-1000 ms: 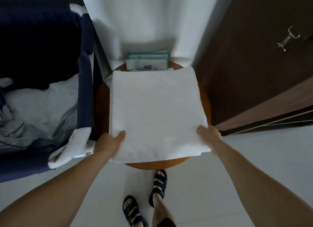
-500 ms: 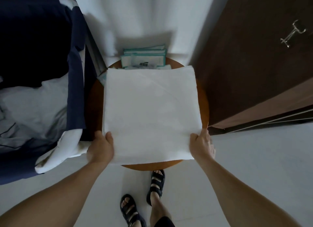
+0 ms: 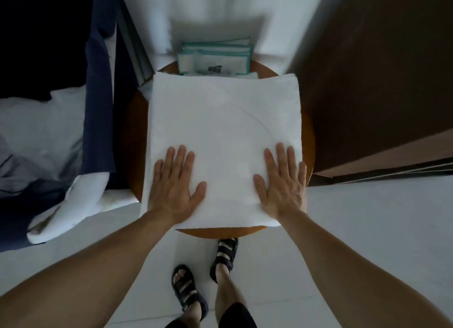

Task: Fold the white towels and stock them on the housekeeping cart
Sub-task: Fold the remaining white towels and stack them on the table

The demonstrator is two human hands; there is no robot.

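White towel [image 3: 220,117], folded square, is lying flat on a round wooden table [image 3: 131,141], and both hands are pressing on its near half. The left hand [image 3: 174,184] is resting palm-down by the near left corner, fingers straight and close together, thumb spread. It is grasping nothing. The right hand [image 3: 282,180] is lying the same way by the near right corner, likewise flat and released. The hands are sitting well apart, with bare towel between them.

The towel is covering most of the tabletop, its near corners reaching past the round rim. A curved crease is running across its right part. Beyond the towel's far edge, a stack of teal-edged booklets [image 3: 215,58] is sitting on the table.

A dark wooden cabinet [image 3: 380,70] is standing to the right. A bed [image 3: 98,102] with a navy cover is standing to the left, and a white cloth [image 3: 71,205] is hanging off its near corner. The person is standing on a pale floor [image 3: 367,242] in black sandals [image 3: 186,288].
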